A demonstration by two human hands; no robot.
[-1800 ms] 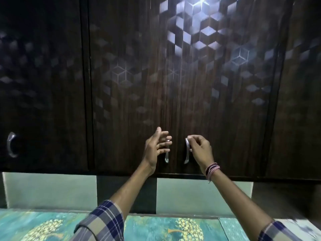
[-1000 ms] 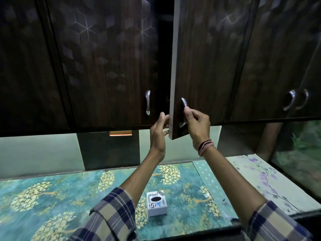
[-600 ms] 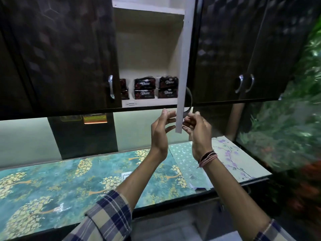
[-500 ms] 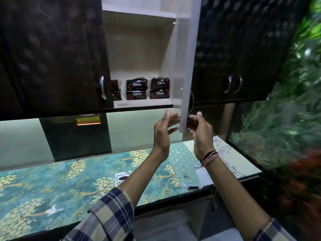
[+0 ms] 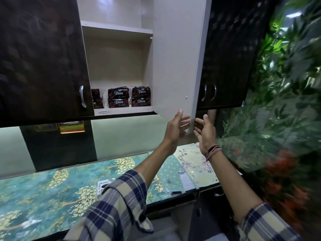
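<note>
White-lined cabinet door [image 5: 175, 66] open, left hand [image 5: 175, 130] and right hand [image 5: 205, 133] flanking its corner, fingers [image 5: 184, 119] loosely spread

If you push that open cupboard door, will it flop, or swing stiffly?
Probably stiff: the cupboard door looks like a flat rigid panel. It likely swings lightly, as the left hand and right hand flank its lower corner with open fingers.

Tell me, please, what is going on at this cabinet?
A person in a plaid shirt stands at an upper cabinet whose right door is swung open. The left hand and the right hand flank that door's lower corner with straight fingers, gripping nothing. Inside, dark Dove packets sit stacked on the bottom shelf; the left door is shut.
</note>
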